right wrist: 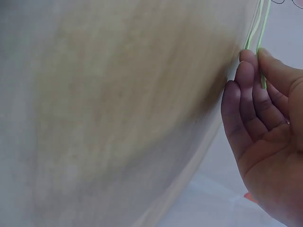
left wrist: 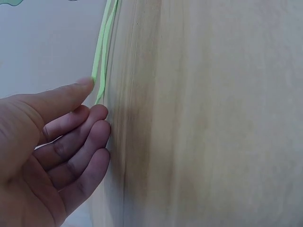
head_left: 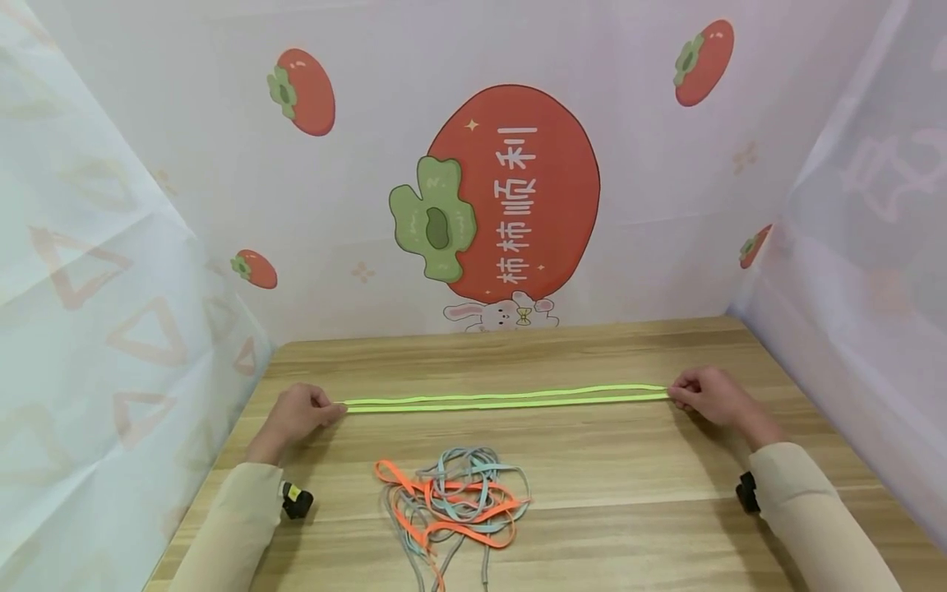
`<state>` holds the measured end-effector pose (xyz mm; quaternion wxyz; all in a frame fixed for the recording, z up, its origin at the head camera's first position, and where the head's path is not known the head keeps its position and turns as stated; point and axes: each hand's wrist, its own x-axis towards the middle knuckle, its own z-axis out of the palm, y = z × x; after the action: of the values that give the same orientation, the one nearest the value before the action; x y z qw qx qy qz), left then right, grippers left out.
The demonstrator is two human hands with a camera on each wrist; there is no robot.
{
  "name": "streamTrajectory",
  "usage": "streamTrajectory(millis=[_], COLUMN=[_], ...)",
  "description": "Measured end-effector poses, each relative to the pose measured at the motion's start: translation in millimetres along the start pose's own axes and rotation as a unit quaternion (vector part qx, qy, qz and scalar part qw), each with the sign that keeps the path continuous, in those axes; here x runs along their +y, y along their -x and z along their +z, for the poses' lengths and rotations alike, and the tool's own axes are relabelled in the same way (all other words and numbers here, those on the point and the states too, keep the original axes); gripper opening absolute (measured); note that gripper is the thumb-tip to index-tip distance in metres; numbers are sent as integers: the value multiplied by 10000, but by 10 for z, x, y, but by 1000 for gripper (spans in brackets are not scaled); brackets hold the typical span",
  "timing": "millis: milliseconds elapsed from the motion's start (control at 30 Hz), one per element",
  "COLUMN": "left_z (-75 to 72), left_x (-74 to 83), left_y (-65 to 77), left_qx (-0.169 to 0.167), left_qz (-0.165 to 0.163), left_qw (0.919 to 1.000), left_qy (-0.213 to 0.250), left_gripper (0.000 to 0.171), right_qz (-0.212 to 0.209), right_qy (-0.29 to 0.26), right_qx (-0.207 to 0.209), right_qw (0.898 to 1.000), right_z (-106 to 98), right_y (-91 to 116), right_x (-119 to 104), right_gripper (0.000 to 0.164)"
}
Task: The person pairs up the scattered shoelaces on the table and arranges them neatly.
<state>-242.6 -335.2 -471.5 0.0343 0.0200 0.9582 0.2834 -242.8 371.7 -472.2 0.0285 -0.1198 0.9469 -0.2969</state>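
Note:
A flat neon-green shoelace (head_left: 503,403) stretches between the two hands across the far half of the table, in two strands lying nearly side by side. At its left end my left hand (head_left: 302,411) pinches it between thumb and fingers. My right hand (head_left: 713,396) pinches the opposite end. In the left wrist view, both strands of the shoelace (left wrist: 100,56) run to the thumb and fingertips of the left hand (left wrist: 61,137). A short green tail (right wrist: 263,81) sticks out below the thumb of the right hand (right wrist: 265,113) in the right wrist view.
Nearer the front, a tangled pile of orange laces (head_left: 473,532), grey laces (head_left: 451,552) and light blue laces (head_left: 520,470) lies on the wooden table (head_left: 629,510). Printed cloth walls (head_left: 355,197) stand behind and at both sides.

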Motion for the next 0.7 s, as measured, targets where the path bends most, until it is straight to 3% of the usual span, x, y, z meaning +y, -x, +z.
streamTrajectory(millis=[433, 700], left_z=[50, 77], left_x=[109, 193], left_y=[-41, -57], left_qx=[80, 48], left_qz=[10, 228], left_qw=[9995, 9982], left_qy=[-293, -549], left_gripper=[34, 34], right_qz=[270, 340], right_qy=[235, 649], right_qx=[-261, -296], right_qw=[9990, 9969], right_z=[-19, -37], right_y=[-43, -71], right_x=[-14, -105], right_gripper=[22, 28])
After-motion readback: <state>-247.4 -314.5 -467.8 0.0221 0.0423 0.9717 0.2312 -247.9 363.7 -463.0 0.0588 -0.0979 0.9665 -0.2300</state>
